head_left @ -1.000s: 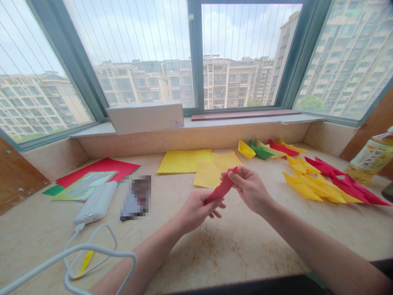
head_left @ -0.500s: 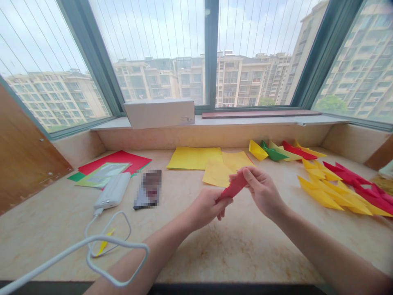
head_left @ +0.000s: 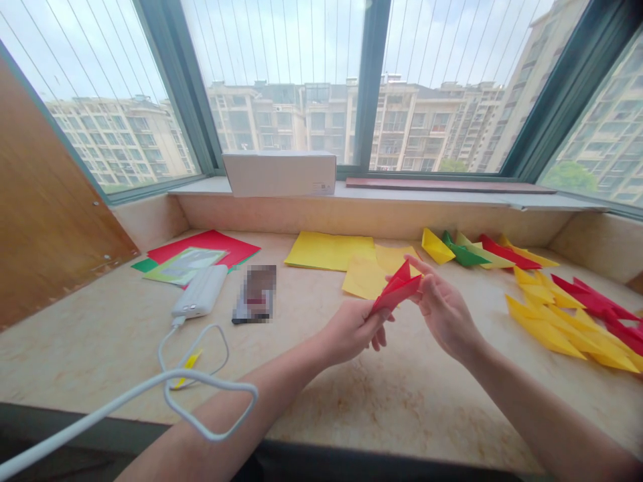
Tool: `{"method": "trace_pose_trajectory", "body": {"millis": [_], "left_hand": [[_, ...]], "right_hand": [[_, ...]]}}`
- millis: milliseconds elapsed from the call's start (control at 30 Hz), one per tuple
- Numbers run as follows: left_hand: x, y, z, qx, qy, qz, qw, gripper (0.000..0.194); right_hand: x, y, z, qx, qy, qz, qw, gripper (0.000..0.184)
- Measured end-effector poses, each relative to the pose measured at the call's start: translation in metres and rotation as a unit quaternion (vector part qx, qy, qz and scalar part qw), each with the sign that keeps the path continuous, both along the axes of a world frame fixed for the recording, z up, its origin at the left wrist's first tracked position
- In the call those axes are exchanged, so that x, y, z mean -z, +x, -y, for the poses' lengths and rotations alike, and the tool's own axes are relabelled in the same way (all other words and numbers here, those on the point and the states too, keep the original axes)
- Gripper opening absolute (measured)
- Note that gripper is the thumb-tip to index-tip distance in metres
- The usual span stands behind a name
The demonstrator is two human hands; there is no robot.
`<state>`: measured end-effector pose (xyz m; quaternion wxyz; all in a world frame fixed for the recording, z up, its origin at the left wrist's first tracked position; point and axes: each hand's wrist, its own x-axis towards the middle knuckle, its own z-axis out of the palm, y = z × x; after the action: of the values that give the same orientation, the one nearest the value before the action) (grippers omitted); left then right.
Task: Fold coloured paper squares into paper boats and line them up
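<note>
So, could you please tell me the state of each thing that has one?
Red paper: folded, gripped by left hand
Yellow sheets: flat, overlapping
Red sheet: flat
Paper boats: folded
Yellow pieces at right: folded
Red pieces at right: folded
Power bank: cable plugged in
White box: seems closed
Pixelated item: unclear

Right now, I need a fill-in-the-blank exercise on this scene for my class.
1. The left hand grips folded paper coloured ____.
2. In the back row of paper boats, the second from the left is ____.
3. From the wearer's view, the power bank lies to the ____ of the yellow sheets.

Missing words: red; green; left.
</note>
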<state>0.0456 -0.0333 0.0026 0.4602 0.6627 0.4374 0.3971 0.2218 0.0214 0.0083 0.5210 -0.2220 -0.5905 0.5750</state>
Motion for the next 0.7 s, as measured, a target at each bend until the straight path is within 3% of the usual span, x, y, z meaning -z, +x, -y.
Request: {"method": "trace_pose_trajectory", "body": {"millis": [100,267,433,567,700], "left_hand": [[-0.0001,-0.0014,-0.0018,-0.014,-0.013,0.036,0.999,0.040],[-0.0013,-0.0033,-0.0011,-0.009,-0.041,0.014,0.999,0.040],[-0.0016,-0.0027,-0.0011,-0.025,-0.062,0.015,0.998,0.034],[-0.0061,-0.0030,-0.0012,-0.007,-0.057,0.000,0.998,0.035],[-0.0055,-0.0050,-0.0018,-0.009,-0.039,-0.015,0.999,0.034]], "right_hand": [[0.0016,-0.0016,-0.0029,-0.009,0.004,0.042,0.999,0.038],[-0.0014,0.0021,-0.0084,0.073,-0.009,0.023,0.997,0.033],[-0.0052,-0.0004,-0.0052,-0.018,0.004,0.038,0.999,0.050],[-0.0051,-0.0058,-0.0011,0.044,0.051,0.053,0.996,0.034],[-0.0050,-0.0065,-0.0039,0.061,0.041,0.041,0.996,0.032]]}}
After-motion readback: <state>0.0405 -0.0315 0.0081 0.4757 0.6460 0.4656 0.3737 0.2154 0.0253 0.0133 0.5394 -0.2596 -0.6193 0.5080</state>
